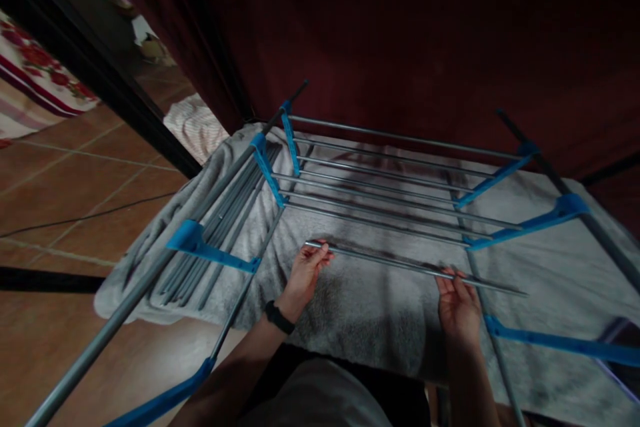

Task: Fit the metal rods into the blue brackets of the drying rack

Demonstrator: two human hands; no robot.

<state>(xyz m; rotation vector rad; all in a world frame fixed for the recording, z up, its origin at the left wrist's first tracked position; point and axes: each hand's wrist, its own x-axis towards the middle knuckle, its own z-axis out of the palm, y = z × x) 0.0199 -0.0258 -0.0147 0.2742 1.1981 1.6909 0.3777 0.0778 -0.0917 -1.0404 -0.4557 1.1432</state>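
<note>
A loose grey metal rod (400,265) lies crosswise in both my hands above a grey towel (370,307). My left hand (306,273) pinches the rod near its left end; a black band is on that wrist. My right hand (457,303) grips the rod toward its right end. Around them stands a drying rack frame (150,280) with grey tubes and blue plastic brackets (200,243). Several rods (380,203) sit fitted across the frame just beyond my hands.
A bundle of loose grey rods (215,240) lies on the towel at the left, inside the frame. Terracotta floor tiles (65,193) spread to the left, with a floral cloth (35,73) and a pale folded cloth (195,123). A dark red surface (400,33) rises behind.
</note>
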